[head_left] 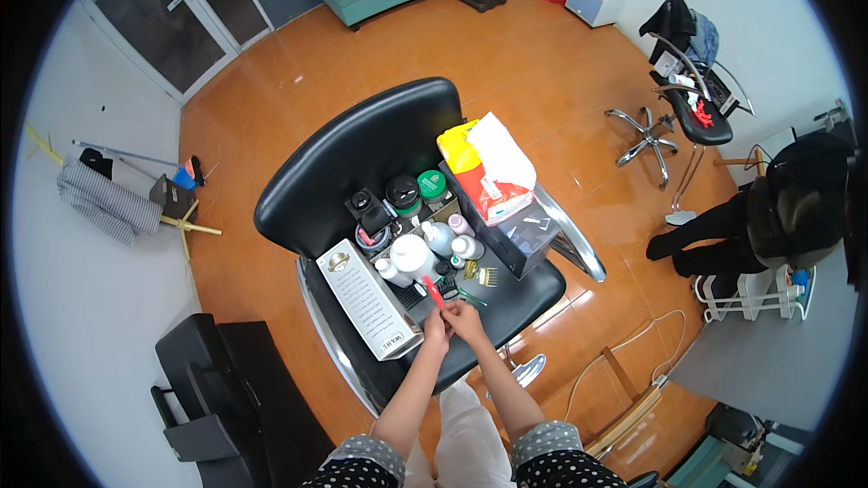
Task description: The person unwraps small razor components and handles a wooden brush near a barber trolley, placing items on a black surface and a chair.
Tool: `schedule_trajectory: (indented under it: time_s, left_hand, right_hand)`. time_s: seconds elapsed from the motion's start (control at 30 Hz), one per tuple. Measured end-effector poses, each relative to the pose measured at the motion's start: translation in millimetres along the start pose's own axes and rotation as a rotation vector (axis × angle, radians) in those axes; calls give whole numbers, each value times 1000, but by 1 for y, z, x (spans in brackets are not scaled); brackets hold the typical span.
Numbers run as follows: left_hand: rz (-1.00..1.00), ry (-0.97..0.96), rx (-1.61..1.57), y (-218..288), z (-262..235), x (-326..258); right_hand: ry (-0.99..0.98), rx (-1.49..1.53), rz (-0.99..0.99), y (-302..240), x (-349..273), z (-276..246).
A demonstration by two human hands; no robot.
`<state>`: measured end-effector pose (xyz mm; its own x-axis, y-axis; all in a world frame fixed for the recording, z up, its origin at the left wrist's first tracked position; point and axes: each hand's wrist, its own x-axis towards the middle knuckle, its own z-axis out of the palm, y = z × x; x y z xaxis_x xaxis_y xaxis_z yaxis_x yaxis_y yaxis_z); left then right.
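Both hands meet over the front of the black salon chair seat (529, 303). My left hand (437, 331) and my right hand (464, 320) are closed at the near end of a slim pinkish-red object (433, 291), which points away from me; its exact kind is too small to tell. Just beyond it stand a round white tub (413, 257) and several white bottles (467, 248). Dark and green combs or brushes (470, 296) and a gold-toned comb-like piece (488, 276) lie near my fingers. A long white printed box (366, 300) rests left of my hands.
A dark clear-sided case (529, 239) with a red-and-yellow packet (479, 181) on top stands at the seat's right. Green-labelled jars (432, 185) sit by the backrest. The chair's metal armrest (570, 235) curves along the right. A person (778, 217) is at the far right.
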<state>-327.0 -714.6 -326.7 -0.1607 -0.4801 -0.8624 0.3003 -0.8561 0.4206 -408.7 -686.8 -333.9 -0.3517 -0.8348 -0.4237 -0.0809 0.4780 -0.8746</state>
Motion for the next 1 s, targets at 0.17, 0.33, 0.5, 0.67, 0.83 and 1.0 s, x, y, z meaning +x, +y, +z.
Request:
schedule_trajectory:
  time_s: [0.17,0.33,0.5,0.67,0.83,1.0]
  left_hand:
    - [105,-194,76,3,-10,-45]
    - [241,-393,253,28,-8,-122]
    - [351,-600,592,42,-32,-172]
    - [297,-889,912,53,-51,-225]
    - [108,-1213,1161,35,-70,-260]
    - [35,-1347,1314,-8,-61,-336]
  right_hand:
    - [40,646,153,-31,-43,-1]
    - [165,874,175,-92,-115,-11]
    - [258,1021,111,-119,-186,-6]
    - [500,1194,83,-121,-258,9]
    - [744,1208,-87,-110,-350,14]
    - [1064,980,-137,-92,-451,14]
